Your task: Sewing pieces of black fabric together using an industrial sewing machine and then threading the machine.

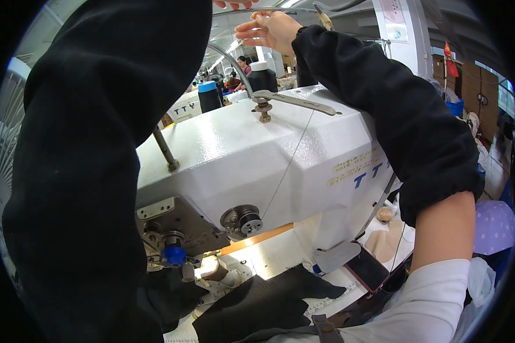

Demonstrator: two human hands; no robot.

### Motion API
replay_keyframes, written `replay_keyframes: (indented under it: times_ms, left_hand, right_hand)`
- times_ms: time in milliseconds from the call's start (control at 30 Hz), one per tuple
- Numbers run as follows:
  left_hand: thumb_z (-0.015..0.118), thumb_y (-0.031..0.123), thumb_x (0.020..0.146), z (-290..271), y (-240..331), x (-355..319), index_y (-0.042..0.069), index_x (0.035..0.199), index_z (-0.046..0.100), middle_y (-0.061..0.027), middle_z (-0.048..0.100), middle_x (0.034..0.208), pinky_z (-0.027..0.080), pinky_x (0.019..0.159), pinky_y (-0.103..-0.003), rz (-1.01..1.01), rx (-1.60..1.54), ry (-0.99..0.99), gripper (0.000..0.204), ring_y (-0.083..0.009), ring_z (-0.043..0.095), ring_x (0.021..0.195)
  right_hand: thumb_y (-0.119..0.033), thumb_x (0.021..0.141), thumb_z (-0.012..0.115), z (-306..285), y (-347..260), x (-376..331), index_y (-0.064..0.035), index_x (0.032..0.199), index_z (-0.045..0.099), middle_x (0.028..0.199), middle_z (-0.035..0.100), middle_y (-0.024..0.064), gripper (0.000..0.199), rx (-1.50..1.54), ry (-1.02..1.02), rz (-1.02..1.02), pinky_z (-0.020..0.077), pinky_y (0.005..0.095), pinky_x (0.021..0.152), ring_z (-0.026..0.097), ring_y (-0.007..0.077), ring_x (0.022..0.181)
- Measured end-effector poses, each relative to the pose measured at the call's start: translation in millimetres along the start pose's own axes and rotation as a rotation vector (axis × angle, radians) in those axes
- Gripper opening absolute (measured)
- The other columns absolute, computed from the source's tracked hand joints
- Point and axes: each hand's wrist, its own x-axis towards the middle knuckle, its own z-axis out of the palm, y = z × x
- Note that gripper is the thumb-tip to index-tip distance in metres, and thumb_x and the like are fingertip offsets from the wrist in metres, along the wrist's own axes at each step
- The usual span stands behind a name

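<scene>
Both my arms, in black sleeve covers, reach over a white sewing machine (212, 171). High up, my right hand (273, 31) has thumb and forefinger closed at a thin metal rod (283, 10), its other fingers stretched out; whatever they pinch is too fine to make out. Only the fingertips of my left hand (234, 4) show at the upper edge, closed together beside the rod. A thread runs from the flat metal arm (294, 102) on the machine down to a round metal bobbin holder (249, 223). Black material pieces (257, 306) lie on the lit machine bed.
Thread cones, one with a blue top (209, 96) and one with a white top (261, 77), stand behind the machine. A phone (367, 270) lies at the right by a grey plate (337, 257). A white fan (6, 131) is at far left. People sit in the background.
</scene>
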Motion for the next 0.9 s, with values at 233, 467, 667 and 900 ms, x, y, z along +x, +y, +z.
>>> replay_keyframes:
  times_ms: [233,467,667,900]
  left_hand:
    - [0.063,0.02,0.089,7.5,-4.6,2.6,0.001,0.104,0.075,-0.0136,0.075,0.09,0.052,0.075,-0.037,-0.057,-0.113,0.011,0.027,-0.0228,0.069,0.083]
    - [0.064,0.017,0.086,11.7,-13.5,5.0,0.002,0.105,0.075,-0.0144,0.075,0.09,0.053,0.076,-0.035,-0.014,-0.134,0.043,0.026,-0.0234,0.069,0.083]
    - [0.061,0.012,0.084,14.8,-12.6,4.3,0.002,0.102,0.075,-0.0149,0.075,0.091,0.054,0.077,-0.036,-0.024,-0.179,0.087,0.025,-0.0244,0.07,0.086]
    - [0.061,0.011,0.082,14.7,-13.6,-0.1,0.004,0.101,0.076,-0.0157,0.075,0.091,0.055,0.079,-0.036,0.002,-0.102,0.12,0.025,-0.0262,0.071,0.086]
  right_hand:
    - [-0.019,0.109,0.037,1.7,-1.2,-2.4,-0.0083,0.105,0.052,0.12,0.065,0.0254,0.019,0.001,0.035,-0.017,0.0558,0.0433,0.096,0.07,0.0332,0.106]
    - [-0.021,0.108,0.04,0.3,9.4,19.5,-0.0049,0.12,0.053,0.119,0.066,0.0225,0.023,0.084,-0.028,-0.001,0.0568,0.0418,0.094,0.07,0.0315,0.106]
    - [-0.022,0.108,0.042,-4.8,19.9,32.1,-0.0039,0.125,0.052,0.119,0.067,0.0205,0.026,0.088,-0.039,-0.025,0.0565,0.0405,0.095,0.07,0.0296,0.106]
    - [-0.021,0.108,0.042,-1.4,21.1,36.0,-0.003,0.123,0.053,0.118,0.067,0.0204,0.026,0.094,-0.005,-0.035,0.0561,0.0401,0.096,0.07,0.0286,0.105]
